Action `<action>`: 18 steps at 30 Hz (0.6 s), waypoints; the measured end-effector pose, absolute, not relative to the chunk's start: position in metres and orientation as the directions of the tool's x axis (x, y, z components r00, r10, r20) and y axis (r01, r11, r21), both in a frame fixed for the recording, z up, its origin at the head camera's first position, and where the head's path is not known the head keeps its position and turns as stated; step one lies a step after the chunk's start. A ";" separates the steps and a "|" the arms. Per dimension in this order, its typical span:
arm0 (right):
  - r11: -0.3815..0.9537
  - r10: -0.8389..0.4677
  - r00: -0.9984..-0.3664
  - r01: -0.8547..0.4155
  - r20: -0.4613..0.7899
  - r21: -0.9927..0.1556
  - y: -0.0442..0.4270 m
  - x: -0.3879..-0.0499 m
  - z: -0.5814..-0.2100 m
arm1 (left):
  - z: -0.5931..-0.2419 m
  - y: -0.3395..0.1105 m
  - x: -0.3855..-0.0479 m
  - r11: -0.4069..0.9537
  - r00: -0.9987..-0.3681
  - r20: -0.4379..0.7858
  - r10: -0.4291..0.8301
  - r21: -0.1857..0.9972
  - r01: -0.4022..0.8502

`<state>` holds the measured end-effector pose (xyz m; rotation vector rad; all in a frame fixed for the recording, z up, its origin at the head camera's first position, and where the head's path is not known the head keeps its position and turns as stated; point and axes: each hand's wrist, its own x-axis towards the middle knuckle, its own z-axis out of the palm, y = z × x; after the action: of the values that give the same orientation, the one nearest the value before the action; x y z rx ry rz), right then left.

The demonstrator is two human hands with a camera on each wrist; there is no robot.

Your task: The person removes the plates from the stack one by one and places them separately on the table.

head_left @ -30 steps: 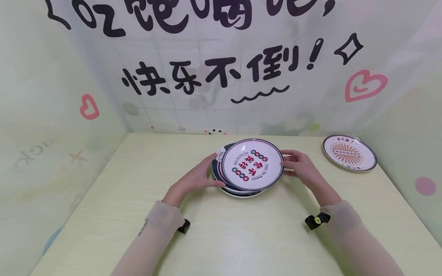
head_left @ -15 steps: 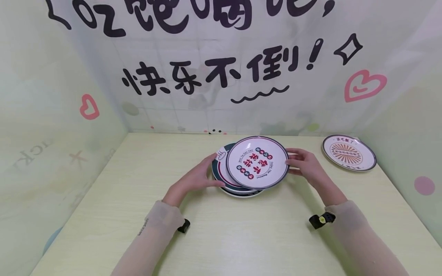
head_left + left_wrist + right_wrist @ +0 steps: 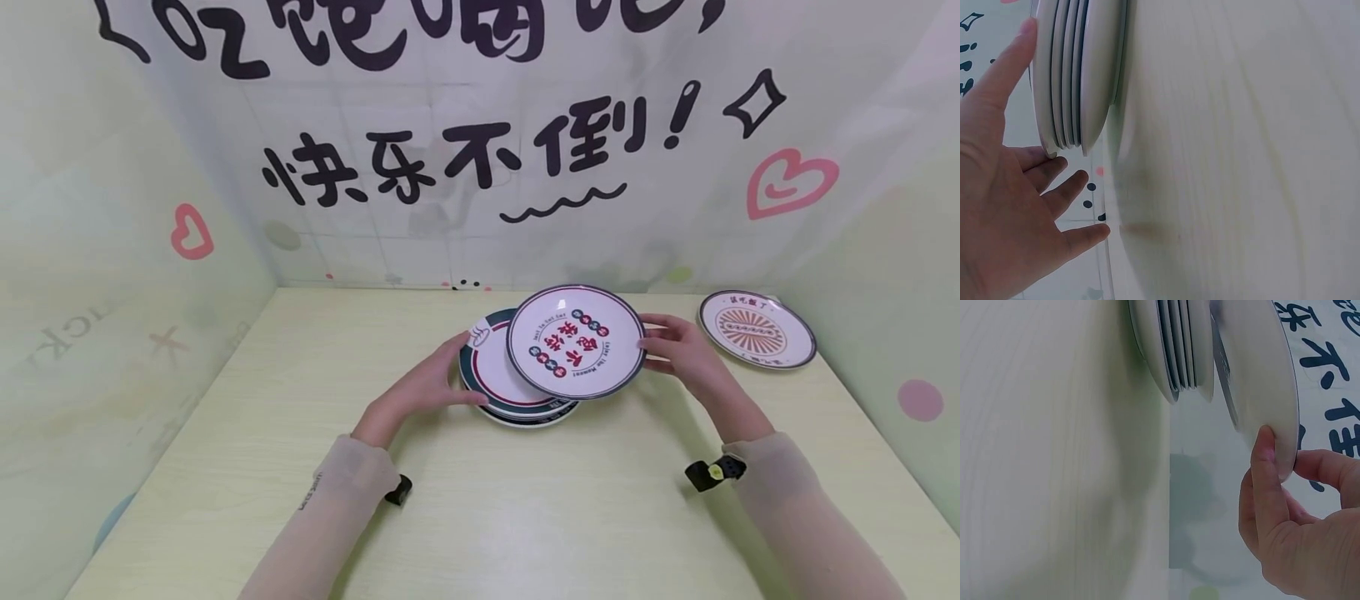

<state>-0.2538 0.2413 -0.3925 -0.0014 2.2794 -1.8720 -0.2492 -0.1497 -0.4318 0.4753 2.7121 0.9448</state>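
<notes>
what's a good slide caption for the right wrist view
Right hand pinches a plate by its rim, at an angle to the stack.

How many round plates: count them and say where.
3 clearly show: red-lettered white plate, in the right hand; green-rimmed white plate, atop the stack; orange-sunburst white plate, at far right. Others stacked beneath are mostly hidden.
</notes>
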 end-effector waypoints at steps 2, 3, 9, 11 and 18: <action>0.198 -0.117 -0.982 0.123 -0.148 -0.972 0.244 -0.253 -0.391 | -0.432 -0.150 -0.249 0.741 -0.922 -0.111 0.371 0.634 0.222; 0.196 -0.113 -0.982 0.126 -0.150 -0.972 0.245 -0.253 -0.391 | -0.432 -0.150 -0.249 0.741 -0.922 -0.112 0.370 0.635 0.220; 0.192 -0.086 -0.982 0.150 -0.169 -0.970 0.252 -0.252 -0.387 | -0.431 -0.149 -0.249 0.746 -0.925 -0.117 0.363 0.631 0.213; 0.192 -0.080 -0.982 0.156 -0.174 -0.969 0.254 -0.252 -0.386 | -0.431 -0.149 -0.249 0.748 -0.924 -0.119 0.362 0.629 0.212; 0.177 -0.062 -0.982 0.165 -0.179 -0.970 0.262 -0.253 -0.387 | -0.431 -0.149 -0.248 0.746 -0.923 -0.120 0.366 0.631 0.214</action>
<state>-0.2532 0.2619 -0.3873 0.1012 2.2677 -1.9058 -0.2482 -0.1494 -0.4308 0.4578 2.7099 0.9364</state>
